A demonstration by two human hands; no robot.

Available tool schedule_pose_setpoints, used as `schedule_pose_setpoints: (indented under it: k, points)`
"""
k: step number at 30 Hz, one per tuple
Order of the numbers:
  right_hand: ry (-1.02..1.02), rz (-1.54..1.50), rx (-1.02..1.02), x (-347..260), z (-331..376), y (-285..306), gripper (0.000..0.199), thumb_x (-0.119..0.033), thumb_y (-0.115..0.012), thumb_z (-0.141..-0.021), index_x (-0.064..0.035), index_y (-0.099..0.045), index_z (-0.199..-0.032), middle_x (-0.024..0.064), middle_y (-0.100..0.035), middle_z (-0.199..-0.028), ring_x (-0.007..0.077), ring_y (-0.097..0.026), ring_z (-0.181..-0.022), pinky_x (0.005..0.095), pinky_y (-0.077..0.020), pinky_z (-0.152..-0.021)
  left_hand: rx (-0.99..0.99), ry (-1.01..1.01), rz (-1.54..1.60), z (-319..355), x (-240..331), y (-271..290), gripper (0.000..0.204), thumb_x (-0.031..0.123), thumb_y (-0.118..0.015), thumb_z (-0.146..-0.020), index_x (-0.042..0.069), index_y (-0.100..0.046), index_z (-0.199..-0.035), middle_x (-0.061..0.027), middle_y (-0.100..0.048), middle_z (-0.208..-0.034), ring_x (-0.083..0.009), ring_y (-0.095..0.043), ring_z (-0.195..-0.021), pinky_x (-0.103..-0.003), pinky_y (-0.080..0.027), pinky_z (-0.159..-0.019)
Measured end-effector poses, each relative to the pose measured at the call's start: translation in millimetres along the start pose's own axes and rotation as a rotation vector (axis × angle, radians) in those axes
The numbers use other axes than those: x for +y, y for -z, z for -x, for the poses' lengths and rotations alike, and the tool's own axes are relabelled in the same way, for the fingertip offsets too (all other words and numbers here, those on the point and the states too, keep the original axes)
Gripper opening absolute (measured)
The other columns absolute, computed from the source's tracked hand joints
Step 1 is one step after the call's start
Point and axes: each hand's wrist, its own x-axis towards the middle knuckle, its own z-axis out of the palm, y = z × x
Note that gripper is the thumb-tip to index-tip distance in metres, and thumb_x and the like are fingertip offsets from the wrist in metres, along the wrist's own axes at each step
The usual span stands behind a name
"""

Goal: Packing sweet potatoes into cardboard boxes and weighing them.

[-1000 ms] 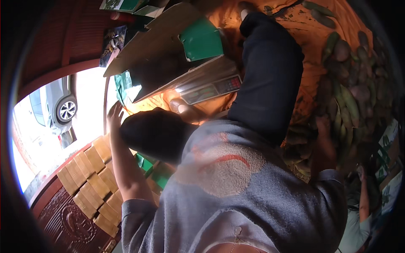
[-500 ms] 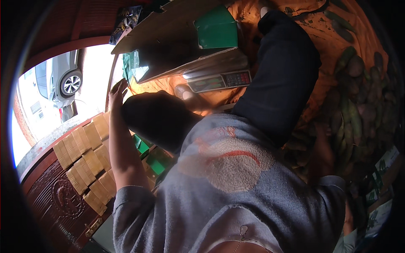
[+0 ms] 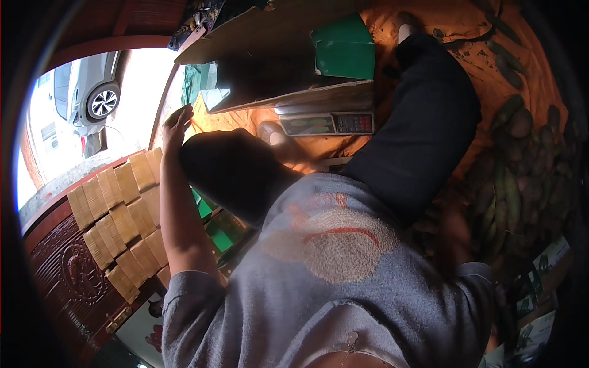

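The left hand (image 3: 176, 126) is raised with fingers loosely curled, reaching toward the green sheet (image 3: 197, 83) beside the cardboard box (image 3: 270, 55); whether it grips anything cannot be told. The right hand is hidden behind the knee. Secure the sheet's edge firmly, clear of the weighing scale (image 3: 328, 122)

a weighing scale (image 3: 327, 124) sits far centre, under a cardboard box (image 3: 270, 49); stacked packets (image 3: 119, 214) lie left, vegetables (image 3: 515, 178) right.
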Motion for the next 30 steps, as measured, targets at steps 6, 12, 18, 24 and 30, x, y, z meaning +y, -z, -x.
schedule_pose_setpoints:
  k: [6, 12, 18, 24, 30]
  points:
    - [0.003, -0.273, -0.086, -71, 17, -96, 0.085, -0.065, -0.063, -0.083, -0.0132, -0.042, -0.147, 0.0192, -0.049, -0.149, 0.0390, -0.047, -0.137, 0.0548, -0.0440, -0.106, -0.033, -0.061, -0.025, -14, 8, -4, 0.038, 0.027, -0.064, -0.102, 0.003, -0.066, -0.132, -0.0097, -0.069, -0.127, -0.0201, -0.067, -0.117, -0.034, -0.053, -0.096]
    - [0.042, -0.477, -0.176, -73, 92, -95, 0.084, -0.065, -0.063, -0.084, -0.0137, -0.042, -0.147, 0.0184, -0.049, -0.149, 0.0385, -0.046, -0.137, 0.0554, -0.0438, -0.106, 0.135, -0.275, 0.054, -13, 8, 3, 0.034, 0.015, -0.060, -0.103, 0.002, -0.064, -0.134, -0.0081, -0.068, -0.130, -0.0173, -0.065, -0.117, -0.029, -0.051, -0.097]
    - [0.109, -0.755, -0.268, -148, 173, -33, 0.066, -0.049, -0.065, -0.088, -0.0160, -0.048, -0.143, 0.0116, -0.050, -0.146, 0.0353, -0.045, -0.135, 0.0593, -0.0384, -0.109, 0.193, -0.466, 0.114, -34, 82, -8, 0.033, 0.015, -0.062, -0.102, 0.005, -0.066, -0.133, -0.0093, -0.069, -0.130, -0.0162, -0.063, -0.119, -0.030, -0.046, -0.105]
    - [0.695, -0.943, -0.373, -275, 346, 20, 0.064, -0.030, -0.066, -0.092, -0.0098, -0.046, -0.148, 0.0116, -0.047, -0.152, 0.0323, -0.043, -0.140, 0.0624, -0.0302, -0.115, 0.060, -0.648, 0.212, -72, 128, -31, 0.039, 0.025, -0.070, -0.099, 0.007, -0.066, -0.133, -0.0075, -0.070, -0.127, -0.0150, -0.065, -0.113, -0.029, -0.049, -0.101]
    - [1.336, 0.081, -0.303, -399, 525, -83, 0.085, -0.032, -0.074, -0.086, 0.0027, -0.034, -0.153, 0.0152, -0.047, -0.148, 0.0295, -0.046, -0.138, 0.0416, -0.0361, -0.115, 0.051, -0.800, -0.054, -69, 136, -53, 0.038, 0.031, -0.077, -0.091, 0.008, -0.073, -0.121, -0.0107, -0.075, -0.115, -0.0230, -0.071, -0.108, -0.035, -0.053, -0.096]
